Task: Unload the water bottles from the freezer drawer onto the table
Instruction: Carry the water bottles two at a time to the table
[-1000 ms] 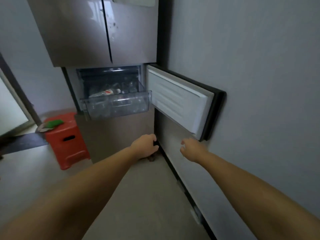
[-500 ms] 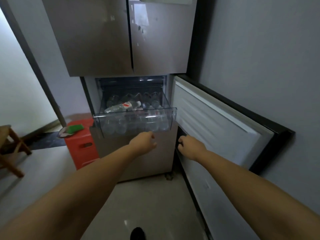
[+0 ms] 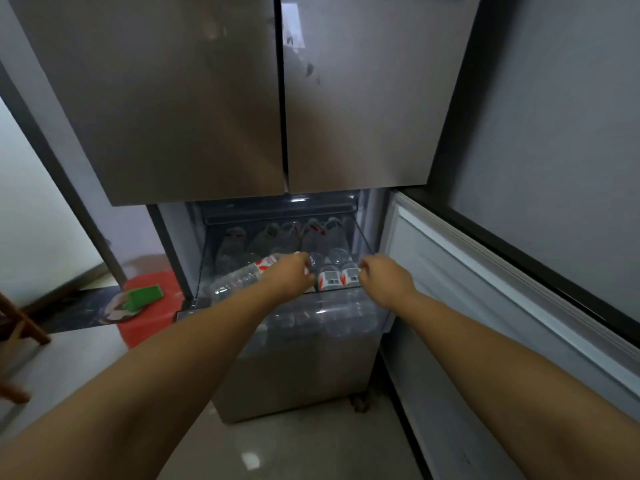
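The clear freezer drawer (image 3: pixel 346 318) is pulled out under the fridge's two upper doors and holds several water bottles with red-and-white labels. One bottle (image 3: pixel 242 277) lies on its side on top at the left. Others stand upright (image 3: pixel 329 277), with more behind them (image 3: pixel 313 237). My left hand (image 3: pixel 289 277) reaches into the drawer and covers the lying bottle's label end; its fingers are hidden from me. My right hand (image 3: pixel 384 278) is at the drawer's right side, fingers loosely curled beside an upright bottle, holding nothing.
The freezer door (image 3: pixel 485 292) stands swung open to the right, along the grey wall. A red stool (image 3: pixel 149 327) with a green object (image 3: pixel 143 296) on it sits left of the fridge. A wooden chair (image 3: pixel 20 327) is at the far left.
I have come closer to the fridge. Both hands rose from below the drawer's front edge and now reach into it, the left onto the lying bottle.
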